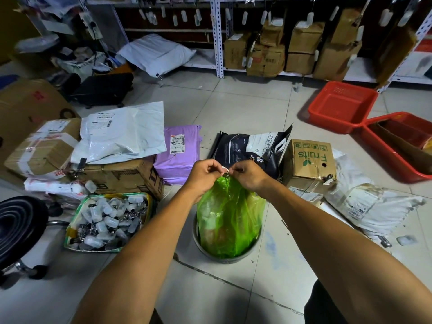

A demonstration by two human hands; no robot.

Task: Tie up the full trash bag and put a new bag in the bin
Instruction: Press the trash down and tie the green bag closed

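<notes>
View from a head-worn camera looking down at a tiled floor (245,101) in a cluttered storeroom. Two bare forearms reach in from the bottom of the frame and meet just below the centre. The left hand (205,175) and the right hand (249,175) are side by side, fingertips nearly touching, each grip pinched together on the gathered top of a green trash bag (230,218). A small pale bit shows between the fingertips; what it is cannot be told.

The bag is translucent and bulging, drawn up to a neck at the hands. Its lower part sits inside a round grey bin (233,258) standing on the floor at lower centre.

Left of the bin lies a green-rimmed tray (149,202) heaped with small clear plastic tags and metal clips. Above it, in the left half of the frame, cardboard boxes (121,174) are stacked with a white mailer (126,132) on top. A purple parcel (178,153) stands just behind the left hand, and a dark printed pouch (252,146) behind the right. Right of that is a carton marked "Fruits" (311,159). Two red baskets (341,106) sit at the upper right. Metal shelving (217,38) with more boxes runs across the top. A black stool seat (18,228) shows at the left edge.
</notes>
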